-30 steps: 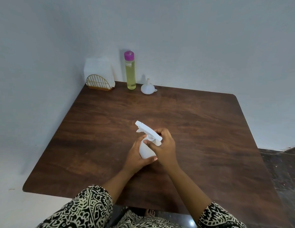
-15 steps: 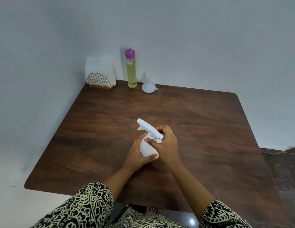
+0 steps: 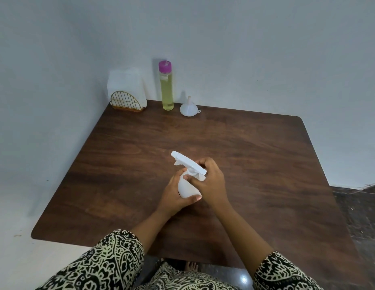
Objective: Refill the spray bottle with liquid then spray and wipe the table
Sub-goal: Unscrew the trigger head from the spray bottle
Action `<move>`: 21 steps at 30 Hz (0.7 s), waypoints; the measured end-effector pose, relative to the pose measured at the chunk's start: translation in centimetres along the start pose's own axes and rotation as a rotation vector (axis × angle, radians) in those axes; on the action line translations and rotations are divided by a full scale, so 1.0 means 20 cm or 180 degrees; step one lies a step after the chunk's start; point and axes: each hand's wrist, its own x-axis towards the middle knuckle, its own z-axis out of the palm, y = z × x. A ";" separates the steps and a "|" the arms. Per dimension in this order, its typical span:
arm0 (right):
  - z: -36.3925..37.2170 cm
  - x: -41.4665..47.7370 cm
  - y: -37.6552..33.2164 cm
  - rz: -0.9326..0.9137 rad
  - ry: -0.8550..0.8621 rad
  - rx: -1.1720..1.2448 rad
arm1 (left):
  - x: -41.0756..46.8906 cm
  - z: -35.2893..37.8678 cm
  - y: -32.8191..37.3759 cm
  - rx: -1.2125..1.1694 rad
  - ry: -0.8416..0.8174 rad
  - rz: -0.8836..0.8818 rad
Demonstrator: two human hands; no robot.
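Head view: spray bottle (image 3: 187, 188) between hands.

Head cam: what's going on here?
A person sits at a dark wooden table holding a white spray bottle upright near its middle. The left hand wraps the bottle's body while the right hand has its grip at the trigger head, apparently to unscrew it. At the far edge stand a purple-capped bottle of yellow liquid, a white funnel and a napkin holder, all untouched.
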 end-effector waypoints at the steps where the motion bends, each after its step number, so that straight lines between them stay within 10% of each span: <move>1: 0.00 0.01 0.00 -0.0066 0.0038 -0.0076 | 0.00 0.00 -0.01 0.0033 -0.0009 -0.0023; 21: -0.26 0.13 -0.37 -0.0081 -0.0220 0.0755 | 0.01 -0.03 0.02 0.0223 -0.0101 -0.0233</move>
